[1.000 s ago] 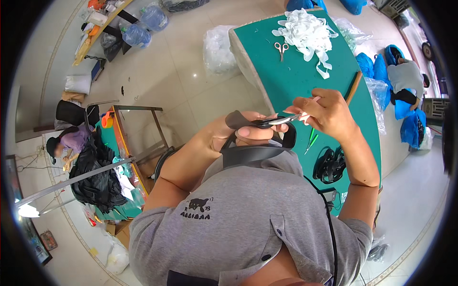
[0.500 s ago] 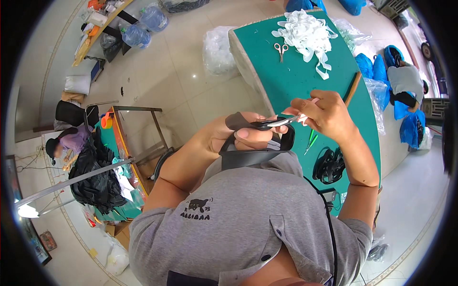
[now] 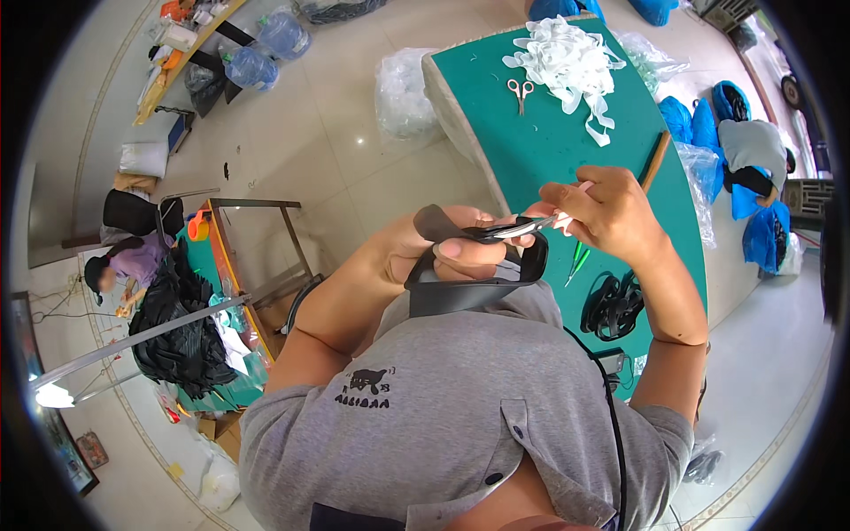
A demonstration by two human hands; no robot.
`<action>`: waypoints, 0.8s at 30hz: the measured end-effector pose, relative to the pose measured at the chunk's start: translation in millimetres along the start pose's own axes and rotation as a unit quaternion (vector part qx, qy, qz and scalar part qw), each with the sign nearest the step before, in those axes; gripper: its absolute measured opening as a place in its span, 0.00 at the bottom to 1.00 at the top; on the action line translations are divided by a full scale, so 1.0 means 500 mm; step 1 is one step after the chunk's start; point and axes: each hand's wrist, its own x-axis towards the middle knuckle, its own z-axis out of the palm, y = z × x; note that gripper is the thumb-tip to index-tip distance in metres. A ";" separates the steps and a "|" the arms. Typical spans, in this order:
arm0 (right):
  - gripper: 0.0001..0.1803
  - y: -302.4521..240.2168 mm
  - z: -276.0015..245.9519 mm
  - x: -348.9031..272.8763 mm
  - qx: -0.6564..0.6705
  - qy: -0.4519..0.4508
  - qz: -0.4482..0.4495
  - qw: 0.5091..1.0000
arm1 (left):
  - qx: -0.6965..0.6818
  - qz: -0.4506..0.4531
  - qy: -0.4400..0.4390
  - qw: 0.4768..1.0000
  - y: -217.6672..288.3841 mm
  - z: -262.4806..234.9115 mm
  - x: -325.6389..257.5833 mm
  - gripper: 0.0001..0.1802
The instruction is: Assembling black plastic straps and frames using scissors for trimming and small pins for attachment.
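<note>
- Holding a black strap [image 3: 469,288] up in front of the chest, the left hand [image 3: 425,252] is pinching it with the thumb pressed flat on top and the fingers curled underneath, so it's clenched on the strap.
- The strap is looping round in a flat ring shape, hanging just above the grey shirt [image 3: 460,416] and not touching the table.
- The right hand [image 3: 611,212] is gripping a pair of scissors [image 3: 518,228] with pale pink handles, fingers closed around them; the metal blades are pointing left and meeting the top edge of the strap right by the left thumb.
- Can't tell whether the blades are actually biting into the strap or just resting on it, too small.
- Beyond the hands the green table [image 3: 540,142] is stretching away, with a heap of white strips [image 3: 567,62] piled at the far end.
- A second small pair of scissors [image 3: 520,88] is lying just beside that heap.
- A green-handled tool [image 3: 577,261] is sitting on the table near the right wrist, and a bundle of black straps [image 3: 613,305] is lying at the near edge under the right forearm.
- A brown wooden stick [image 3: 655,159] is lying along the right side of the table.
- Off to the left, another person [image 3: 124,261] is sitting on the floor next to a pile of black material [image 3: 186,341].
</note>
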 end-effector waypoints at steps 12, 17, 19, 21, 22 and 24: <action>0.20 -0.003 -0.018 0.003 -0.008 -0.037 -0.008 0.999 | 0.046 0.001 0.001 0.999 0.004 0.008 -0.007 0.18; 0.23 -0.008 -0.023 0.007 0.008 -0.047 -0.005 0.999 | 0.056 0.000 -0.009 0.998 0.004 0.006 -0.006 0.16; 0.25 -0.010 -0.029 0.010 0.005 -0.059 -0.014 0.998 | 0.073 0.006 0.024 0.997 0.004 0.009 -0.009 0.19; 0.26 -0.011 -0.034 0.013 0.009 -0.070 -0.011 0.997 | 0.090 0.011 0.057 0.994 0.005 0.007 -0.012 0.22; 0.27 -0.012 -0.037 0.014 0.012 -0.080 -0.008 0.997 | 0.108 0.005 0.047 0.993 0.007 0.001 -0.014 0.17; 0.25 -0.014 -0.044 0.018 0.000 -0.091 -0.010 0.996 | 0.126 0.001 0.037 0.991 0.008 0.003 -0.015 0.13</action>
